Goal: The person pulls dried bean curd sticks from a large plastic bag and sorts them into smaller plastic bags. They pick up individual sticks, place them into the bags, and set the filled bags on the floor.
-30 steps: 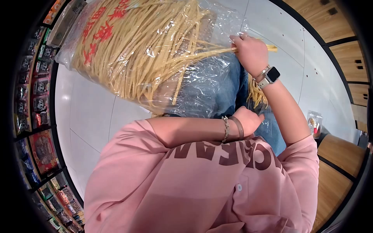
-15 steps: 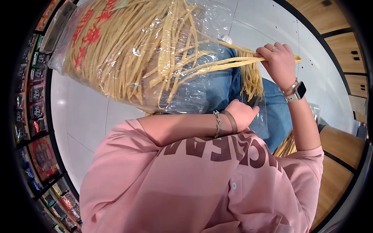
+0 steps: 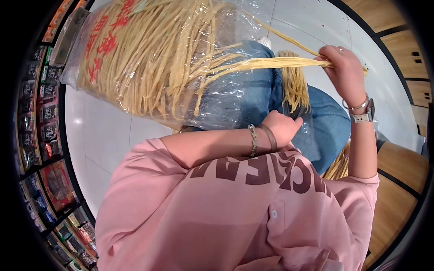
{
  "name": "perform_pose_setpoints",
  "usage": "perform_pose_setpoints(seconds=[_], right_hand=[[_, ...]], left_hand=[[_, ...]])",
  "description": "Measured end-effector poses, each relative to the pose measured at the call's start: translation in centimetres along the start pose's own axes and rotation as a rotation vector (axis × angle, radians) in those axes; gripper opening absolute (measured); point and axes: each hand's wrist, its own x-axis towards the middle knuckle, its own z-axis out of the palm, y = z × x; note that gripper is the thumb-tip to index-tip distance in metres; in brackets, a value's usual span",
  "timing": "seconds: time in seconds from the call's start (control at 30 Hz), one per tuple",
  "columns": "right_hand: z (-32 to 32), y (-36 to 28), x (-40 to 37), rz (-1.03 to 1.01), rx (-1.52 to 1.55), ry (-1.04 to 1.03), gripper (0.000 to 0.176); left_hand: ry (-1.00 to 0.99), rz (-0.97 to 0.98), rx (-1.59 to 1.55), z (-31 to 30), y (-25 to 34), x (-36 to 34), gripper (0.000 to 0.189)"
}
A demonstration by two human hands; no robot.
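A large clear plastic bag (image 3: 149, 58) with red characters, stuffed with long dried yellow strips, lies across my lap. My right hand (image 3: 346, 72), with a watch on its wrist, is closed around a bundle of strips (image 3: 271, 62) drawn out of the bag's mouth toward the right. My left hand (image 3: 282, 128), wearing bracelets, grips the clear plastic at the bag's open end. Below the pulled bundle, a second tuft of strips (image 3: 294, 83) hangs inside clear plastic over my jeans.
Shelves of packaged goods (image 3: 45, 113) run along the left. White floor tiles (image 3: 108, 135) lie below the bag. A wooden bench (image 3: 400, 171) is at the right, with more yellow strips (image 3: 337, 167) beside my right elbow.
My right hand has travelled rightward and slightly up, drawing the bundle of strips farther out of the bag. My left hand has stayed on the plastic.
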Motion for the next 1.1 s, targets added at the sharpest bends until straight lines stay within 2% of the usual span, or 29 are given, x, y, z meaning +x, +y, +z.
perform_pose_setpoints(seconds=[0.17, 0.3, 0.4, 0.43, 0.53, 0.57, 0.6, 0.67, 0.77, 0.8, 0.87, 0.93, 1.0, 1.1], right_hand=[[-1.3, 4.6, -6.1, 0.251, -0.121, -0.108, 0.019], [-2.0, 7.6, -12.0, 0.549, -0.278, -0.098, 0.027], [-2.2, 9.2, -15.7, 0.836, 0.08, 0.125, 0.029], [-2.1, 8.4, -16.0, 0.979, 0.335, 0.305, 0.027], [-3.3, 6.4, -15.0, 0.864, 0.691, 0.603, 0.031], [-4.4, 5.3, -14.0, 0.858, 0.689, 0.554, 0.035], [-5.6, 4.5, -13.3, 0.86, 0.697, 0.596, 0.036], [-7.7, 3.3, -11.8, 0.856, 0.708, 0.685, 0.038], [-10.1, 1.3, -8.6, 0.715, 1.04, 0.866, 0.036], [-10.3, 1.6, -8.4, 0.631, 1.121, 0.796, 0.035], [-9.4, 1.7, -7.1, 0.607, 0.903, 0.735, 0.036], [-7.8, 0.4, -5.4, 0.676, 0.738, 0.648, 0.035], [-5.0, 1.4, -4.9, 0.715, 0.635, 0.637, 0.035], [-2.7, 2.7, -5.2, 0.791, 0.621, 0.432, 0.032]], left_hand=[[0.261, -0.01, -0.079, -0.5, 0.0, 0.2, 0.024], [0.388, 0.078, -0.074, -1.7, -0.2, 0.5, 0.027], [0.461, 0.09, -0.037, -2.6, -0.4, 1.3, 0.03], [0.487, 0.106, -0.019, -3.3, -0.5, 1.6, 0.03], [0.52, 0.136, -0.073, -7.0, -0.1, 3.4, 0.028], [0.571, 0.157, -0.055, -8.3, -0.4, 4.1, 0.028], [0.624, 0.179, -0.038, -9.5, -0.4, 5.0, 0.028], [0.511, 0.195, -0.181, -11.9, -0.6, 6.8, 0.03], [0.399, 0.178, -0.259, -13.9, -0.3, 9.0, 0.033], [0.372, 0.163, -0.264, -14.4, -0.4, 9.5, 0.034], [0.293, 0.09, -0.301, -15.3, 0.4, 10.2, 0.034], [0.219, -0.019, -0.398, -15.9, 1.5, 10.5, 0.034], [0.226, -0.059, -0.452, -16.1, 2.1, 10.8, 0.034], [0.212, -0.107, -0.516, -16.3, 2.2, 11.8, 0.033]])
